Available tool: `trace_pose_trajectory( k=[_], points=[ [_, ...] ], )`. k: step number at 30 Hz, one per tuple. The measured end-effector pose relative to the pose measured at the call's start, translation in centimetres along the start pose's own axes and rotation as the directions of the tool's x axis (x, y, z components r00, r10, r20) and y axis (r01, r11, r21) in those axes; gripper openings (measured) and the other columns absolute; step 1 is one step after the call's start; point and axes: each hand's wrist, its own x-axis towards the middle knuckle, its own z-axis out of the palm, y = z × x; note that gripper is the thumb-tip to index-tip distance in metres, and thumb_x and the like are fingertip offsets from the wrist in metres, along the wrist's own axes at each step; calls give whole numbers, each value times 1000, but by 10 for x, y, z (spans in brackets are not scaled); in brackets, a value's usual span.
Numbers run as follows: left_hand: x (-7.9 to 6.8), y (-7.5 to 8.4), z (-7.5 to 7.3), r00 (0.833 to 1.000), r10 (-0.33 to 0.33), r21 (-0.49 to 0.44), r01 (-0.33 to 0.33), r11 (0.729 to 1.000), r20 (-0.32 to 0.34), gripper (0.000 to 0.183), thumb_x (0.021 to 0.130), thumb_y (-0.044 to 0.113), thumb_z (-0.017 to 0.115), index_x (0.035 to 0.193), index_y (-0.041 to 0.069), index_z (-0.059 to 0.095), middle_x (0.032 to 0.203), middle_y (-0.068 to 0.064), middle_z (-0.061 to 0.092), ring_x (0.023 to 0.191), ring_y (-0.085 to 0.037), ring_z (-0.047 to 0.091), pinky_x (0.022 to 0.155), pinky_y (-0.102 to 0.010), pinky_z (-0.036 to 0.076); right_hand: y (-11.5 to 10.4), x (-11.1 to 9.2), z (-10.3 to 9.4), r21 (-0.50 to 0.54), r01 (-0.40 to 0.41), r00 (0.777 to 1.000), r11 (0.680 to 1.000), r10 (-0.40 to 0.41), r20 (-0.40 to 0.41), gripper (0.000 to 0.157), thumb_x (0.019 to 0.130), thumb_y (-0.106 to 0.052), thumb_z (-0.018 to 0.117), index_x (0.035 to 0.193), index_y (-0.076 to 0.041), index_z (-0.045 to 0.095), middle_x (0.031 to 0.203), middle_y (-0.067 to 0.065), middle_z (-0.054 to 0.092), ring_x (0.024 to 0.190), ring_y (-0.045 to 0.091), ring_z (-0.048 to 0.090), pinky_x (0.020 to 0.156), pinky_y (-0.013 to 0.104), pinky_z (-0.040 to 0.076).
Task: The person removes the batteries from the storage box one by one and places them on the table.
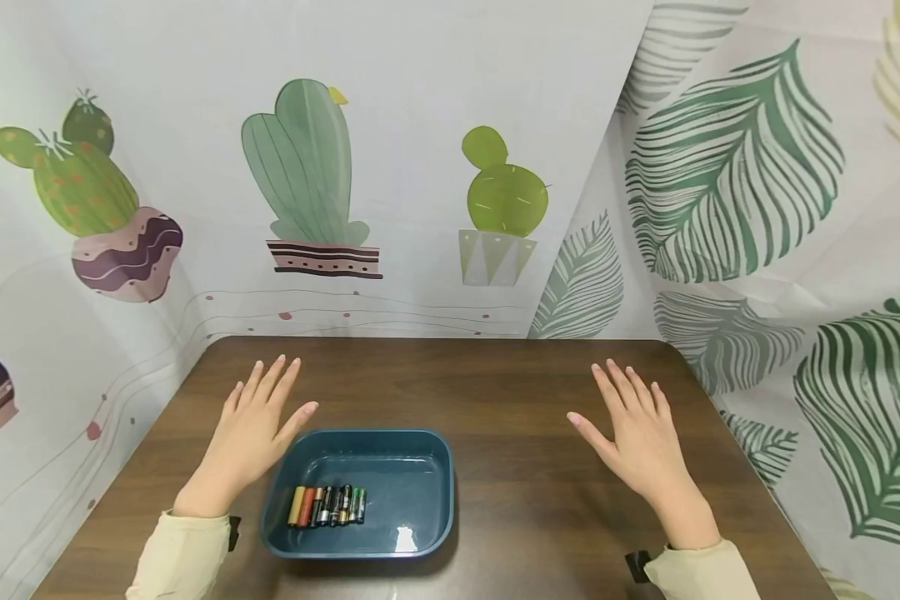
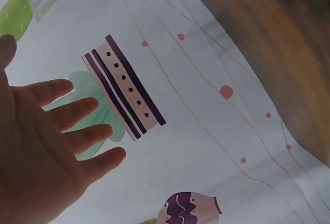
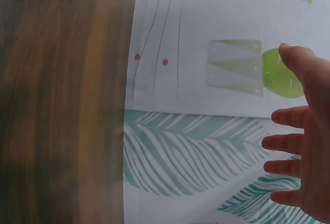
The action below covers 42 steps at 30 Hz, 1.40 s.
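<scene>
A blue rectangular tray (image 1: 405, 467) rests on the brown table, left of the middle. Inside it, at the left, several batteries (image 1: 326, 506) of different thicknesses and colours lie side by side in a row. My left hand (image 1: 247, 437) hovers beside the tray's left edge, fingers spread and straight, holding nothing. In the left wrist view that same hand (image 2: 46, 147) shows its palm, with nothing in it. Over the table's right side my right hand (image 1: 637, 446) is held up with fingers extended, apart from any object. The right wrist view shows the right hand (image 3: 309, 147) bare too.
The dark wooden table (image 1: 510, 392) has rounded far corners. Behind it hangs a white cloth (image 1: 420, 83) printed with potted cacti, and at the right a cloth with green leaves (image 1: 735, 167). A dark strap piece (image 1: 637, 567) shows at the right wrist.
</scene>
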Motion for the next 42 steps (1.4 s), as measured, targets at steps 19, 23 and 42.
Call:
trace_pose_trajectory(
  k=[19,23,42],
  points=[
    [-7,-3,-9,996,89,-85,-87,993,15,58,94,25,63,140,-3,43,135,-30,47,128,-50,39,99,-63,32,-20,7,-3,101,85,994,991,-91,56,71,91,-50,58,144,-5,42,146,14,43,136,37,33,107,59,21],
    [-8,-1,-9,995,79,-143,-70,987,57,53,96,24,60,138,-4,46,133,-30,50,123,-49,43,97,-63,35,-26,7,0,137,99,991,986,-110,71,70,92,-49,58,145,-6,40,147,13,42,137,37,32,107,59,20],
    [-5,-13,22,988,-10,-209,42,977,152,29,92,5,61,113,-15,60,104,-26,66,93,-38,65,77,-50,51,-47,3,18,233,115,983,966,-144,112,67,94,-49,55,146,-9,40,143,10,47,134,34,39,106,57,25]
  ],
)
